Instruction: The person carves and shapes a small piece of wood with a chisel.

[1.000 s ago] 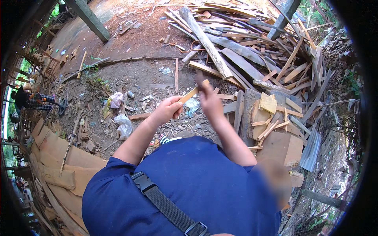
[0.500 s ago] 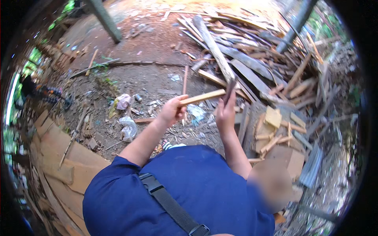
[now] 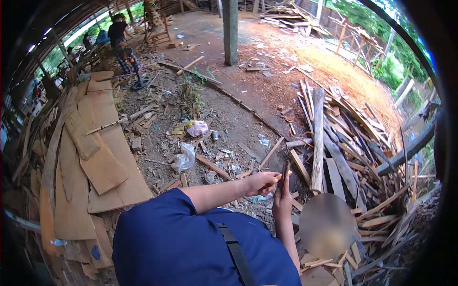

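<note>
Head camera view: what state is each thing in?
left hand, closed on the wood strip
wood strip, gripped, mostly hidden
right hand, closed on the dark tool
dark tool, held upright
clear plastic bag, crumpled
boards, lying flat, overlapping
scrap wood, heaped loosely
post, standing upright

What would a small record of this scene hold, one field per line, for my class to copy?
Left hand: holds a light wood strip
Right hand: holds a dark flat piece, kind unclear
Hand spacing: close together
Litter: clear plastic bag, pink bag
Left side: flat boards
Right side: wood pile
Background: upright post, another person
</note>
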